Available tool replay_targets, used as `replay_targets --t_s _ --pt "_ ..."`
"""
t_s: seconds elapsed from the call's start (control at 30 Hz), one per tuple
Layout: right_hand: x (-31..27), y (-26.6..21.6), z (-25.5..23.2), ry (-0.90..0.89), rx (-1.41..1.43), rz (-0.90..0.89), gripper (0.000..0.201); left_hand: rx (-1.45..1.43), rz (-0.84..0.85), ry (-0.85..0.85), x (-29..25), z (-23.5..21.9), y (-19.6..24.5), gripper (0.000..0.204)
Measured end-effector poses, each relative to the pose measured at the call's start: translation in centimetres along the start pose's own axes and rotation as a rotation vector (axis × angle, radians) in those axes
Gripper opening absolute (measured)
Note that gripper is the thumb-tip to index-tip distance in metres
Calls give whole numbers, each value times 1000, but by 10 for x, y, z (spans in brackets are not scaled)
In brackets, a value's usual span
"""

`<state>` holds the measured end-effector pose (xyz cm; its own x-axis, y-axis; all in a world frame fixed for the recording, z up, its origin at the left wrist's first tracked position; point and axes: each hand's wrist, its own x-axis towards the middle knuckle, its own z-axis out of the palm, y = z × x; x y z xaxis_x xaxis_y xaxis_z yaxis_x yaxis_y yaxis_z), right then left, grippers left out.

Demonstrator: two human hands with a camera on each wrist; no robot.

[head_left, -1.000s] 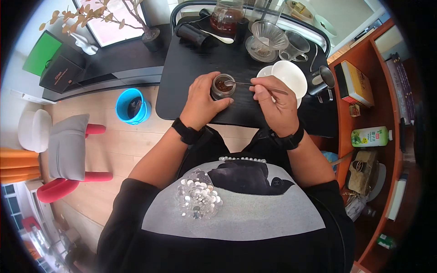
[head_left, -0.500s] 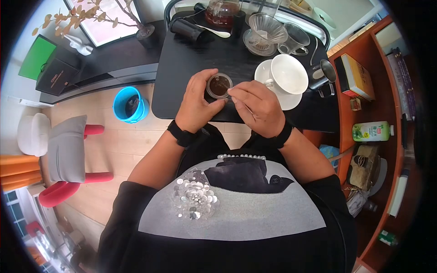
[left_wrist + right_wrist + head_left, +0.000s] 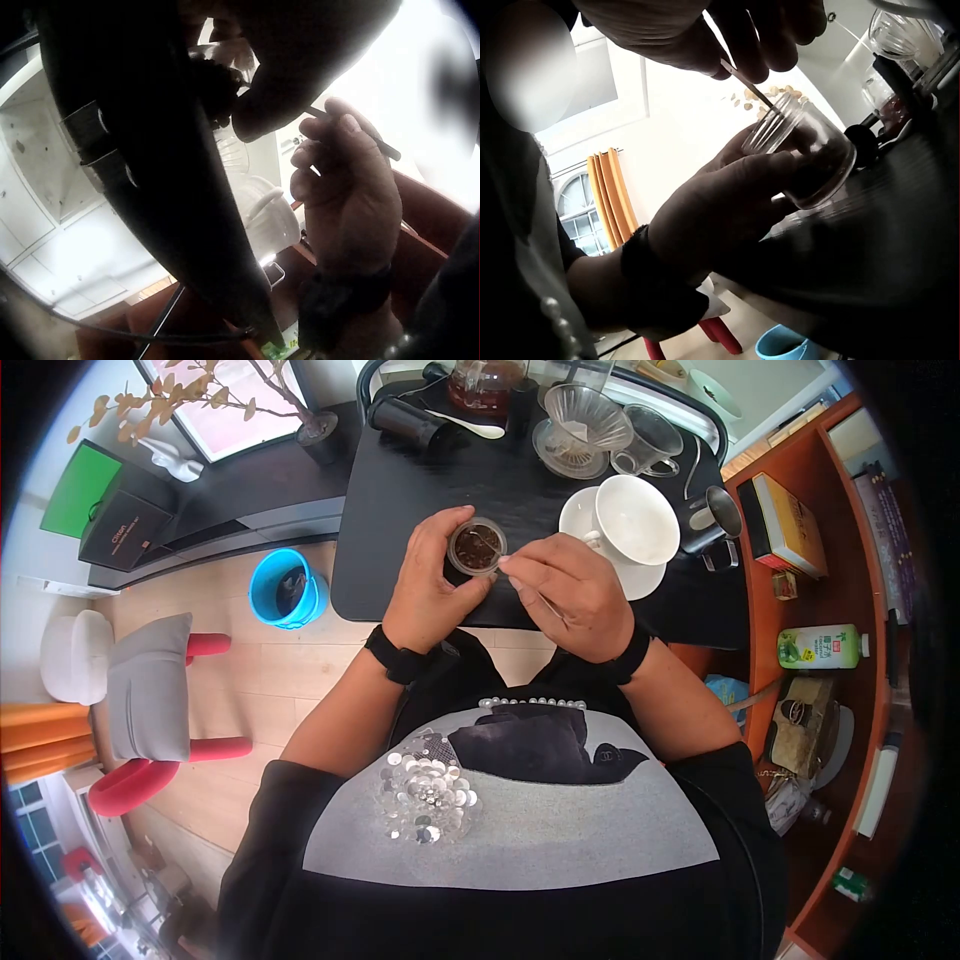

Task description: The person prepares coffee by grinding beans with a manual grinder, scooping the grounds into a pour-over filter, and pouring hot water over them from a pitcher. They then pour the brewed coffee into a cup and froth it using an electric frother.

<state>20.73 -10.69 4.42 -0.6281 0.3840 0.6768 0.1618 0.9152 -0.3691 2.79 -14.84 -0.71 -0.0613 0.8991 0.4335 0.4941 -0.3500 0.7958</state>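
Observation:
My left hand [image 3: 430, 585] grips a small clear glass jar [image 3: 478, 546] that holds dark brown contents. In the right wrist view the jar [image 3: 810, 154] is tilted, its threaded mouth turned toward my right hand. The thumb and fingers of my right hand [image 3: 572, 595] pinch the thin handle of a metal spoon [image 3: 750, 86], which slants down into the jar mouth. The spoon's bowl is hidden inside. To the right of my right hand stands a white cup [image 3: 640, 515] on a white saucer [image 3: 640, 581].
Along the table's back are a glass dripper [image 3: 590, 422], a glass mug [image 3: 650, 438], a teapot [image 3: 483, 388], a white spoon [image 3: 480, 430] and a black cylinder [image 3: 405, 422]. A metal pitcher [image 3: 712, 520] stands at right beside the shelf [image 3: 745, 550]. A blue bucket [image 3: 288, 588] sits on the floor.
My right hand has moved left, close to the jar, and the spoon has gone from lying nearly level across the mouth to reaching down inside. The white cup has come into fuller view.

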Motion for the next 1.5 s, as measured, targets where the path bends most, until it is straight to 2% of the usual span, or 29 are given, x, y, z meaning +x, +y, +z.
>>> replay_targets --t_s 0.1,0.17,0.27,0.4,0.47,0.6,0.67,0.77,0.87,0.97,1.2,1.27,1.37,1.5 --pt "1 -3 -4 35 65 38 20 -4 -18 -5 0 -1 1 61" --pt "4 -7 -10 15 181 183 16 -12 -26 -9 0 -1 2 61" --pt "6 -6 -11 -41 243 212 12 6 -3 -11 0 0 1 61" --pt "7 0 -5 -66 190 223 11 -15 -23 -19 0 -1 2 61" --pt "9 -2 -4 62 113 167 11 -10 -35 -21 0 -2 3 61" --pt "9 -4 -8 47 211 230 10 7 -7 -17 -1 -2 3 61" --pt "7 -4 -7 -37 262 256 10 2 -4 -21 0 -1 2 61" --pt "6 -1 0 -76 221 238 11 5 17 -13 0 0 1 60" --pt "6 4 2 29 96 177 12 14 14 -15 -1 -1 1 60" --pt "8 0 -4 51 132 224 12 22 18 -16 -1 -1 2 61" --pt "5 -6 -6 20 178 213 11 5 5 -23 0 -1 0 61" --pt "7 -6 -7 -75 194 239 9 12 -1 -23 -1 -1 0 61" --pt "8 -2 -3 -107 148 239 8 14 12 -15 -1 0 0 61" --pt "9 -1 -3 -19 69 186 8 21 6 -25 -1 0 1 61"
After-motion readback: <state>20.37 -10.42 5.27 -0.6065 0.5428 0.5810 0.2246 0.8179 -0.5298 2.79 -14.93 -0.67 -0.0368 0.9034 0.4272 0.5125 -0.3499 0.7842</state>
